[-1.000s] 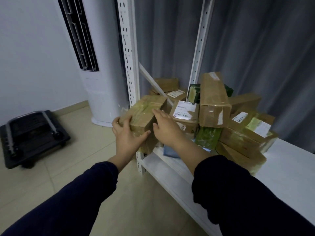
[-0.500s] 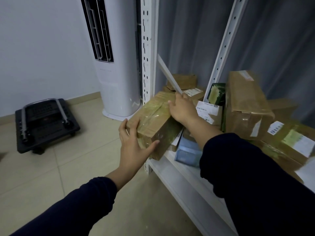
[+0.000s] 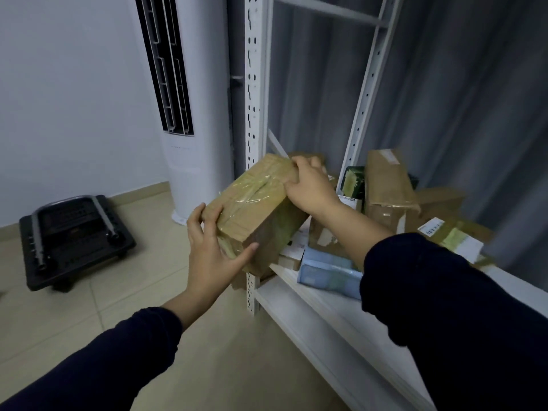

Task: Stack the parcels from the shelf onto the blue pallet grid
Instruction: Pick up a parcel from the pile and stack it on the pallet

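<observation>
**Both hands on one parcel at the shelf's left end**

We hold a taped parcel (image 3: 255, 203) between both hands at the left end of the shelf (image 3: 311, 310), where it crosses in front of the white upright post (image 3: 252, 84). Its long axis runs from near-left to far-right. The near end is lower and juts out past the post over the floor.

Our left hand (image 3: 212, 250) wraps that near end, with the thumb spread along one side and the fingers curled round the other. Our right hand (image 3: 311, 188) grips the far end, fingers hooked over the top edge. So the left hand is the nearer one, and it holds the end that leads out.

The parcel lies close over the other parcels (image 3: 388, 188) and the pale blue packet (image 3: 326, 271) to its right. We cannot tell whether its underside is free of them.

The blue pallet grid is out of view. We judge the coming move to be a draw along the long axis, toward us and to the left, with the far end lifted off the pile. A folded black trolley (image 3: 74, 238) sits on the floor, well to the left.
</observation>
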